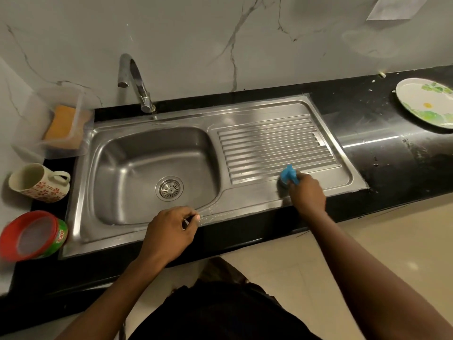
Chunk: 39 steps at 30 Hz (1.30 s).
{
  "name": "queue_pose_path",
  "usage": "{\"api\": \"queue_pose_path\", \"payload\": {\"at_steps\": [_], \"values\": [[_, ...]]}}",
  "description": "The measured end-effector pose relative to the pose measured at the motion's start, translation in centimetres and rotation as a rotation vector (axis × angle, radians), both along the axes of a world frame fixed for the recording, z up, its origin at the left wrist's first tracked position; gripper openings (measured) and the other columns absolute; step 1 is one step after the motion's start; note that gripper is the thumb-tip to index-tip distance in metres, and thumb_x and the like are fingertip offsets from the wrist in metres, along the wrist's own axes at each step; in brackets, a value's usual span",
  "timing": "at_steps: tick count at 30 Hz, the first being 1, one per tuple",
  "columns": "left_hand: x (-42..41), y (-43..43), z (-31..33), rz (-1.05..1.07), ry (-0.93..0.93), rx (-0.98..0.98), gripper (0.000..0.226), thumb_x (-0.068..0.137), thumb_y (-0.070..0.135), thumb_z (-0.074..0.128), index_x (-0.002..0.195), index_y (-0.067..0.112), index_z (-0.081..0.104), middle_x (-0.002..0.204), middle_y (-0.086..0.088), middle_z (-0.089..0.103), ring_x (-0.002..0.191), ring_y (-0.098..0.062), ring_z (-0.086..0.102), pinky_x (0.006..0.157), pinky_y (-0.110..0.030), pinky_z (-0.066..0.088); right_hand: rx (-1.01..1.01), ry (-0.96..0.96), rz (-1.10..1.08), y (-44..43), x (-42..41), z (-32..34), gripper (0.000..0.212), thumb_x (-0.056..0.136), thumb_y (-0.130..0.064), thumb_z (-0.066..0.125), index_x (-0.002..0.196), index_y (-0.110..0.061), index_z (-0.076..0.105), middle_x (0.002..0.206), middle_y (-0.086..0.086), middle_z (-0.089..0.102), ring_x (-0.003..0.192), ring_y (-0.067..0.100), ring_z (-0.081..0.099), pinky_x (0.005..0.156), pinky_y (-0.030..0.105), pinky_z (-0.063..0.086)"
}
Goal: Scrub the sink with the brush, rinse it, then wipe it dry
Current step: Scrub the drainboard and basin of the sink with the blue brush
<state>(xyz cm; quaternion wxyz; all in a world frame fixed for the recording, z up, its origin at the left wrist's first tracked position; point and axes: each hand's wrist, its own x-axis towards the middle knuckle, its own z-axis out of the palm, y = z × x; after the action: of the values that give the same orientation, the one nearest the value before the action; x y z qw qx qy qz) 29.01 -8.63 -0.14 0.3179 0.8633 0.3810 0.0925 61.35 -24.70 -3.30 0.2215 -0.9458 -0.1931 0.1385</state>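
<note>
- Your right hand (pixel 307 192) is clamped round the blue brush (pixel 289 176), head down on the near edge of the drainboard (pixel 269 143).
- Your left hand (pixel 171 231) rests curled on the sink (pixel 137 153) front rim; I cannot tell whether it pinches anything.
- You seem to be on the scrubbing step; next, work leftward into the basin before turning to the tap (pixel 132 79).

Blue brush (pixel 289 174) in right grip (pixel 306 193), on drainboard (pixel 269 143)

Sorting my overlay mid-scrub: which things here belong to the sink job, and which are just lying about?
For the job: brush held in the right hand, sink, tap.
Lying about: mug, red-lidded tub, plate, sponge.
</note>
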Motion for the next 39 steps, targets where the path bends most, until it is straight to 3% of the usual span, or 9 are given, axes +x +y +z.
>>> {"api": "queue_pose_path", "payload": {"at_steps": [4,7,11,16,19,24,28,31,39], "values": [[1.0,-0.1,0.0,-0.034,-0.007,-0.008,0.010,0.098,0.039,0.067,0.091,0.036,0.074,0.082,0.022,0.070,0.072,0.000,0.065,0.065,-0.020,0.052,0.040,0.068,0.214,3.3,-8.1,-0.9,0.029,0.104,-0.034,0.058,0.132,-0.024,0.060,0.101,-0.001,0.070,0.085,0.015,0.064,0.077,0.035,0.053],[1.8,0.0,0.1,-0.044,-0.026,0.010,0.011,0.097,0.040,0.066,0.093,0.034,0.075,0.082,0.023,0.070,0.072,0.001,0.065,0.067,-0.028,0.058,0.015,0.035,0.384,4.1,-11.6,-1.5,0.051,0.104,-0.033,0.059,0.154,-0.033,0.044,0.120,0.003,0.071,0.100,0.017,0.070,0.090,0.039,0.060],[2.0,0.2,0.4,-0.053,-0.052,0.017,0.010,0.097,0.039,0.066,0.092,0.036,0.074,0.082,0.024,0.069,0.072,0.002,0.065,0.067,-0.027,0.058,-0.029,-0.003,0.287,1.0,-6.3,-0.8,0.045,0.103,-0.037,0.060,0.147,-0.033,0.053,0.116,0.002,0.072,0.097,0.018,0.068,0.083,0.033,0.052],[1.1,0.2,0.2,-0.009,-0.052,0.015,0.009,0.096,0.039,0.067,0.090,0.036,0.074,0.081,0.025,0.070,0.072,0.002,0.065,0.066,-0.028,0.058,-0.006,-0.020,0.060,-2.5,-2.0,-0.4,0.044,0.105,-0.030,0.058,0.148,-0.022,0.054,0.122,0.010,0.071,0.101,0.024,0.069,0.087,0.044,0.058],[0.7,0.2,0.2,-0.001,-0.056,0.010,0.009,0.097,0.038,0.068,0.091,0.036,0.074,0.081,0.024,0.069,0.072,0.001,0.065,0.067,-0.029,0.058,0.028,0.008,0.100,-1.1,-5.9,-0.6,0.041,0.106,-0.032,0.056,0.147,-0.026,0.053,0.119,0.005,0.071,0.093,0.013,0.064,0.081,0.033,0.055],[-0.3,0.5,0.6,0.027,-0.060,0.022,0.010,0.097,0.038,0.067,0.091,0.034,0.074,0.080,0.025,0.069,0.072,0.001,0.065,0.068,-0.030,0.059,0.037,0.111,0.310,4.1,-12.6,-1.6,0.052,0.102,-0.034,0.063,0.152,-0.029,0.048,0.126,0.000,0.069,0.104,0.012,0.068,0.093,0.032,0.056],[-2.2,1.4,1.0,0.099,-0.089,0.030,0.011,0.097,0.038,0.067,0.093,0.032,0.075,0.083,0.023,0.071,0.075,0.002,0.066,0.070,-0.030,0.059,0.171,0.530,0.258,8.1,-13.0,0.1,0.044,0.096,-0.038,0.073,0.133,-0.014,0.068,0.097,-0.002,0.073,0.071,0.004,0.063,0.062,0.017,0.048],[-4.2,1.9,1.0,0.159,-0.091,0.034,0.010,0.096,0.038,0.067,0.094,0.032,0.075,0.084,0.022,0.072,0.076,0.002,0.066,0.070,-0.029,0.058,0.258,0.761,0.250,10.1,-14.5,2.2,0.035,0.096,-0.038,0.073,0.122,-0.016,0.071,0.072,0.001,0.055,0.047,0.006,0.044,0.043,0.021,0.037],[-11.2,3.7,0.2,0.347,-0.127,0.026,0.006,0.093,0.034,0.070,0.094,0.032,0.075,0.082,0.022,0.071,0.070,0.000,0.067,0.068,-0.032,0.060,0.352,0.899,0.459,17.4,-22.2,6.4,0.026,0.099,-0.045,0.066,0.109,-0.023,0.076,0.070,0.004,0.045,0.048,0.009,0.032,0.043,0.025,0.024]]}}
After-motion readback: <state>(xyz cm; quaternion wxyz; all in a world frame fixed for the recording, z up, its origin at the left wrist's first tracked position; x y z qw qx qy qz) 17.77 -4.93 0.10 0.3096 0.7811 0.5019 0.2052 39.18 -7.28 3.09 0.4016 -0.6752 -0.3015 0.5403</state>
